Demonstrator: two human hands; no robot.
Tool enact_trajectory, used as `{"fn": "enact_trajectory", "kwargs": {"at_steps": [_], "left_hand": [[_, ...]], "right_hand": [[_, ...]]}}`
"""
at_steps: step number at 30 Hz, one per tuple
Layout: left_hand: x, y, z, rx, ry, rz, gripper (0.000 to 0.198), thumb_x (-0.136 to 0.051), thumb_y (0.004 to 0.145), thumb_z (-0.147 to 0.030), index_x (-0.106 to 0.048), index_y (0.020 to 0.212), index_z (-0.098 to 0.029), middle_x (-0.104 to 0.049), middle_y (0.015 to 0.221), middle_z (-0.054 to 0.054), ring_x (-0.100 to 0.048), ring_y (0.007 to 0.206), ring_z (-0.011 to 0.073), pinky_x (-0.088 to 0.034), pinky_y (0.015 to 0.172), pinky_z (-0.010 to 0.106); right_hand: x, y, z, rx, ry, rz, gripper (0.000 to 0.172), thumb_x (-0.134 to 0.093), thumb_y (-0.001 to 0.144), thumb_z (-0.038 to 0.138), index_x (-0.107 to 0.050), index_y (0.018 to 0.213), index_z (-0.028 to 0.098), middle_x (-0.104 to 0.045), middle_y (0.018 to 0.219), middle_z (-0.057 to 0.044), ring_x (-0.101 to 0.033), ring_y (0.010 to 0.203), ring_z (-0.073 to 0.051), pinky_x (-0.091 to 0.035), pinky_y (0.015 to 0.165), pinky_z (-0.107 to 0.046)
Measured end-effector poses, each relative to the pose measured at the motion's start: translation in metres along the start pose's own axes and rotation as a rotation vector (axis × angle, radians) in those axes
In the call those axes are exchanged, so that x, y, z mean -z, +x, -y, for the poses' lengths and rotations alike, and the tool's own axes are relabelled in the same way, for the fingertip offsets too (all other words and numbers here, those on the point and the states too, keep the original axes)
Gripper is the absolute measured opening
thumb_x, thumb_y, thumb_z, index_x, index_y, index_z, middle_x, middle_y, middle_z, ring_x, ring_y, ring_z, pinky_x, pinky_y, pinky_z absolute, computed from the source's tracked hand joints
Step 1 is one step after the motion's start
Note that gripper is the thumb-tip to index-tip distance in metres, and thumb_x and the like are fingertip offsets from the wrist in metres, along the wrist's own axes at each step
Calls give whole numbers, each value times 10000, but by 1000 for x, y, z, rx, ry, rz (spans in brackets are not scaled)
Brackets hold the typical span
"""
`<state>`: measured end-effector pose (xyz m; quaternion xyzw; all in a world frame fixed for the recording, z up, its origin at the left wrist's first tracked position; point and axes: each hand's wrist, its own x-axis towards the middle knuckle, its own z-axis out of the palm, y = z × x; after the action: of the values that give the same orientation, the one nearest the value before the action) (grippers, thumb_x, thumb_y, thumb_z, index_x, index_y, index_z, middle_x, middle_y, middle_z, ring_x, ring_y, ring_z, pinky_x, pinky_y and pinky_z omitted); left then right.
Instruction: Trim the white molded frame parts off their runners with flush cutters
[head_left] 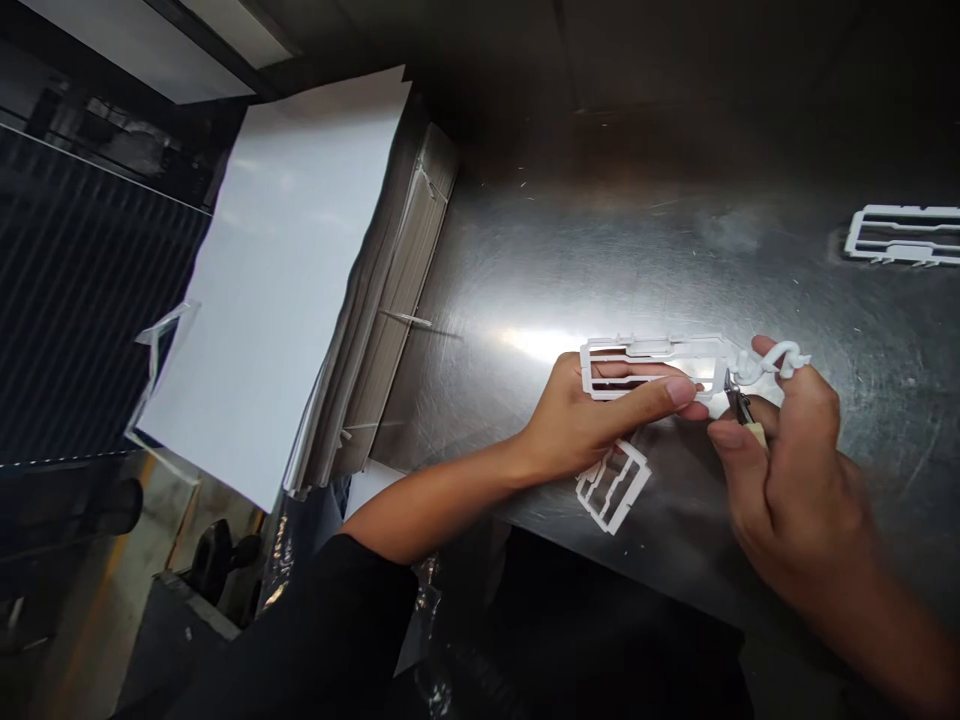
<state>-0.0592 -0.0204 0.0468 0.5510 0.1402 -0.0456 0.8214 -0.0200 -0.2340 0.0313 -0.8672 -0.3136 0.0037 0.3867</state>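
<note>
My left hand (585,420) pinches a white plastic frame (652,347) between thumb and fingers, above the metal table. In my right hand (802,470) is a pair of small cutters (739,402) with a pale yellow handle, partly hidden by the fingers. Their metal jaws are at the frame's right end. A twisted lump of white plastic (765,365) sticks out from that end, by my right fingertips; whether it is still joined to the frame I cannot tell. Below my left wrist lies a second white plastic frame (615,488), partly covered by the hand.
Another white frame (900,238) rests at the far right of the metal table (487,360). A thick stack of white sheets (277,240) stands on the left, with loose strips at its edges. Small white scraps are scattered on the metal.
</note>
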Motion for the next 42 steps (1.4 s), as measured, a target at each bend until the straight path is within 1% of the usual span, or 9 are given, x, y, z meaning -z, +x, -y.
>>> {"fn": "enact_trajectory", "kwargs": {"at_steps": [6,11,16,20,22,25,28,32,42], "left_hand": [[6,6,5,68,7,19,293,-1022,937,-479,-944,980,-199,-889,983,75,-639,639,100,-449,544,221],[7,14,5,180,-145,66,508,-1007,906,-634,-867,1036,-164,-832,891,46,-417,495,45,-260,430,216],[5,16,3,212,-215,91,646,-1016,832,-743,-789,955,-151,-756,788,14,-378,468,34,-240,434,216],[10,17,8,161,-135,140,552,-952,958,-677,-817,1061,-152,-791,825,23,-380,446,36,-238,418,225],[16,21,14,74,11,119,515,-943,991,-617,-829,1169,-147,-834,893,53,-554,530,72,-390,485,217],[28,31,19,-144,359,32,457,-918,1023,-549,-841,1238,-153,-883,1081,104,-830,926,200,-642,851,297],[42,36,13,-322,861,27,248,-766,1137,-366,-855,1313,-215,-878,1296,93,-841,1204,256,-629,1079,370],[51,31,-4,-271,1296,96,397,-691,1115,-168,-807,1472,-299,-829,1431,62,-831,1212,254,-634,1039,355],[68,29,-29,-113,1311,67,310,-520,1193,-193,-785,1348,-230,-816,1406,70,-756,1282,284,-549,1093,417]], "right_hand": [[-5,-5,-9,-97,67,-27,623,-507,1315,644,-431,1776,231,-776,1342,-184,-836,920,-349,-666,664,-384],[8,-6,1,-244,260,94,639,-490,1325,675,-400,1798,256,-777,1119,-80,-821,978,-327,-683,824,-398],[10,-5,5,-326,253,81,718,-499,1292,764,-451,1774,234,-802,1199,-103,-806,1022,-352,-672,936,-451],[7,-4,-8,-343,224,61,765,-524,1259,795,-492,1747,207,-787,1082,-105,-794,1001,-376,-667,993,-485],[8,-3,-16,-344,192,42,807,-535,1231,825,-505,1735,195,-769,1025,-101,-783,943,-390,-661,972,-507],[10,-1,-27,-385,126,33,875,-490,1205,870,-466,1757,192,-765,1043,-108,-775,949,-433,-630,964,-567],[11,4,-34,-411,78,11,899,-444,1192,893,-442,1764,199,-772,1127,-130,-768,1087,-469,-605,996,-595],[6,11,-37,-372,92,-34,954,-434,1124,944,-507,1628,138,-761,1022,-150,-772,967,-459,-611,910,-570],[8,18,-32,-404,105,4,940,-383,1077,918,-451,1602,141,-733,934,-109,-756,888,-439,-531,808,-518]]}}
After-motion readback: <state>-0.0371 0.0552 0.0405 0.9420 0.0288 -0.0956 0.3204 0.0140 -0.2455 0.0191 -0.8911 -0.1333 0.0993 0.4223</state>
